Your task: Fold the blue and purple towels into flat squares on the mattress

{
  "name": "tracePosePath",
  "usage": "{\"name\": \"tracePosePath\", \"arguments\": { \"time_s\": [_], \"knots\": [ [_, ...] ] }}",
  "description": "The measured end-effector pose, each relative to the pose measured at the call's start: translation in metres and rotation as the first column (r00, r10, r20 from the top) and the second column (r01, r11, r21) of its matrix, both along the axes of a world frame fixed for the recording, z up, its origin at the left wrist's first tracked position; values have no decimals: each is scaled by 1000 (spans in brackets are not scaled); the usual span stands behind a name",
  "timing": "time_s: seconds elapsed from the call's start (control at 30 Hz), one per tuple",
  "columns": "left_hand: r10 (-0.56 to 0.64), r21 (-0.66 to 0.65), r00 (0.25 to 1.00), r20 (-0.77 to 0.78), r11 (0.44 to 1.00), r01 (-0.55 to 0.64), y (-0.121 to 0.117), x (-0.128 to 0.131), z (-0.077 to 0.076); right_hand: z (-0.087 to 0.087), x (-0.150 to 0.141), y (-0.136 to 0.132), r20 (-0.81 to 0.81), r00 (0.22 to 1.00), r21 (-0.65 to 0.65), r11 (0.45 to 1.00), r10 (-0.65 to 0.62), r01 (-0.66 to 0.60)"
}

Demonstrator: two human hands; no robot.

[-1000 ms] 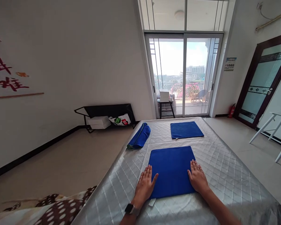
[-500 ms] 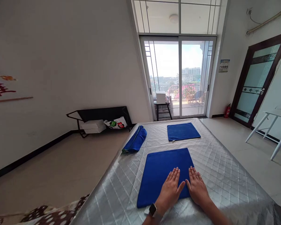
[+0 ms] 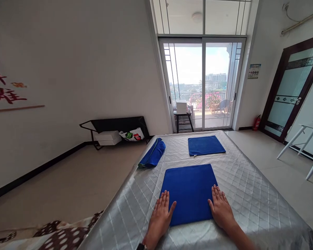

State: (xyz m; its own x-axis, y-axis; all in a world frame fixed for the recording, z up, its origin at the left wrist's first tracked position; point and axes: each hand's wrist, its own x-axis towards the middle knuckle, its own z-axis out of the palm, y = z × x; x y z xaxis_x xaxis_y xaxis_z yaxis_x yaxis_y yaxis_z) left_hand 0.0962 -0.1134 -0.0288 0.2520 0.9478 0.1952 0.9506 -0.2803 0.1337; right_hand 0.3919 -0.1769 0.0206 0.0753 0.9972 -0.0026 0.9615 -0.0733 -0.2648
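Observation:
A flat blue cloth point(image 3: 189, 194), squared off, lies on the silver quilted cover point(image 3: 130, 211) right in front of me. My left hand point(image 3: 160, 213) rests flat at the cloth's left edge, fingers stretched out and thumb apart. Along the right edge lies my right hand point(image 3: 221, 206), also flat with its fingers extended. Neither hand grips anything. Beyond them sits a second flat blue cloth point(image 3: 206, 145), with a small white tag at its near edge. A loosely folded blue cloth point(image 3: 153, 153) with a green edge lies at the cover's left side.
Brown dotted fabric point(image 3: 65, 236) lies at lower left. A black rack point(image 3: 117, 124) holding white boxes point(image 3: 108, 138) stands by the wall. Ahead are sliding glass doors point(image 3: 203, 83) and a black stool point(image 3: 184, 121). A white-legged table point(image 3: 293, 140) is at right.
My left hand has slid left from the middle of the near cloth to its left edge. The right hand stays at the right edge. The view has shifted slightly.

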Motion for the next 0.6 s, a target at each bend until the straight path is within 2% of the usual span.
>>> {"name": "tracePosePath", "arguments": {
  "time_s": [0.1, 0.23, 0.37, 0.5, 0.6],
  "knots": [
    [39, 17, 999, 20, 999, -40, -4, -23, -7, 4, 1, 3, 13, 1000, -19, 1000, 15, -15],
    [66, -10, 998, 22, 998, -66, -9, -19, -4, 19, 0, 27, 45, 998, 28, 999, 37, -38],
    [35, 7, 999, 19, 999, -35, -8, -19, -3, 33, -2, 61, 70, 997, 73, 997, 23, -28],
    [24, -106, 1000, 20, 994, -22, 5, -30, 5, 28, 1, 78, 66, 998, 44, 999, -8, 5],
    [29, -122, 999, 26, 992, -25, 19, -11, 24, 17, 4, 79, 57, 998, 78, 997, -3, -1]
  ]
}}
